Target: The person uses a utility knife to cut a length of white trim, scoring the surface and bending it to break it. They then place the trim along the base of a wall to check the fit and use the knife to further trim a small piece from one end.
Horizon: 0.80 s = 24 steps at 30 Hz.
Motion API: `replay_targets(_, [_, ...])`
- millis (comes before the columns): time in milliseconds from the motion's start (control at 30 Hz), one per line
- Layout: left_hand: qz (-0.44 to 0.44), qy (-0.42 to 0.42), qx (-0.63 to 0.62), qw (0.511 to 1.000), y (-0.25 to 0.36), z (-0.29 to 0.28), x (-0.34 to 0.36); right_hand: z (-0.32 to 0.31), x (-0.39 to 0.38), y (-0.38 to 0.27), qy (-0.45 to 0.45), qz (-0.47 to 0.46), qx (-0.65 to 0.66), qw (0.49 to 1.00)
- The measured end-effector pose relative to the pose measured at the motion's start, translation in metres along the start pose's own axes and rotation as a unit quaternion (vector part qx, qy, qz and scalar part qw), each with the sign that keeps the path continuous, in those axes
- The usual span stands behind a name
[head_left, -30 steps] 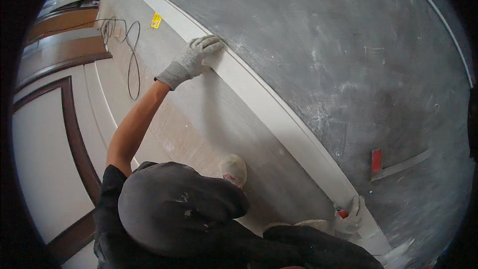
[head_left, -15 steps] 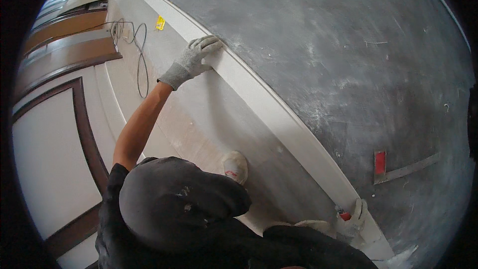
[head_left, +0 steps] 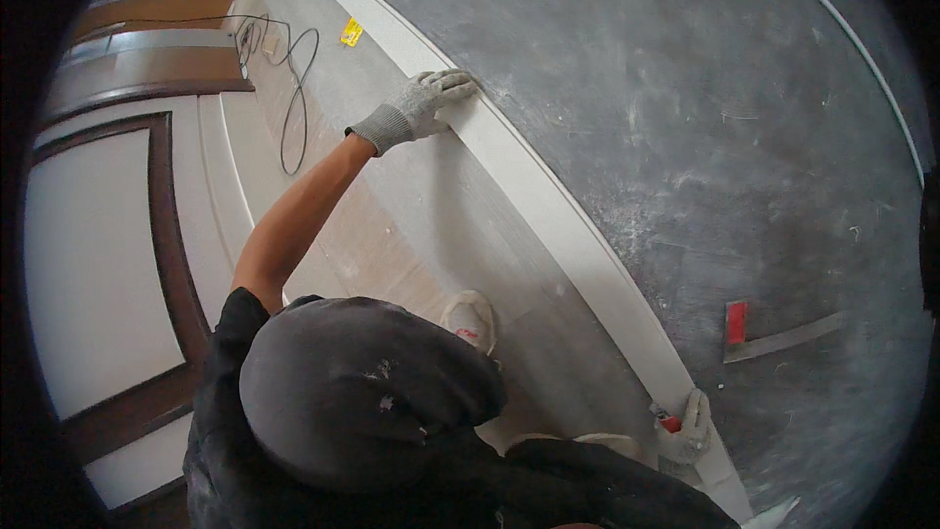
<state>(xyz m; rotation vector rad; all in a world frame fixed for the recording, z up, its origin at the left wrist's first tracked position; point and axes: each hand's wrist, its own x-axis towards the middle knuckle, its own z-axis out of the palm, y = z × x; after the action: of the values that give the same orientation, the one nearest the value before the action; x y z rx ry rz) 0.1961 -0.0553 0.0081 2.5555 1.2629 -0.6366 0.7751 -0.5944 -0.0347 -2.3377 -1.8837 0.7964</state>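
A long white board [head_left: 558, 220] runs slantwise from the far left to the near right. My left hand [head_left: 426, 106], in a grey knitted glove, lies across its far part: the fingers reach the far edge and the thumb is by the near one, gripping the board's width. At the near right end, my right hand [head_left: 688, 431], gloved too, rests on the board with bent fingers. Inside that hand shows a small red tool with a metal-looking tip [head_left: 667, 418]; its kind is hard to make out.
On the dark, dusty floor [head_left: 627, 59] right of the board lies an L-shaped square [head_left: 783, 340] with a red stock. Left of the board are a yellow tag [head_left: 352, 32], a coiled dark cable [head_left: 294, 88] and brown-framed white panelling [head_left: 98, 264]. My light shoe [head_left: 470, 321] stands beside the board.
The whole view has shifted a little, so board, cable and square sit differently in the picture. Both hands stay at about the same places on the board.
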Motion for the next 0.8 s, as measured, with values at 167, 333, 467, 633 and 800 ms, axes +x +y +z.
replay_targets(167, [0.013, 0.009, 0.048, 0.999, 0.004, -0.001, -0.006, -0.024, 0.006, -0.005, 0.027, -0.106, -0.024, 0.994])
replay_targets(333, [0.066, 0.03, 0.052, 0.996, 0.002, -0.007, -0.01, -0.048, 0.006, -0.007, 0.017, -0.139, -0.043, 0.989])
replay_targets(467, [0.067, 0.087, 0.047, 0.993, 0.008, -0.015, -0.011, -0.069, 0.005, -0.019, -0.003, -0.11, -0.062, 0.992])
replay_targets(633, [0.086, 0.171, 0.039, 0.981, 0.005, -0.006, -0.004, -0.072, 0.005, -0.033, -0.007, -0.012, -0.009, 1.0])
replay_targets(800, [0.023, 0.103, 0.002, 0.994, 0.024, -0.025, 0.008, -0.075, 0.005, -0.031, 0.035, -0.01, -0.029, 0.999])
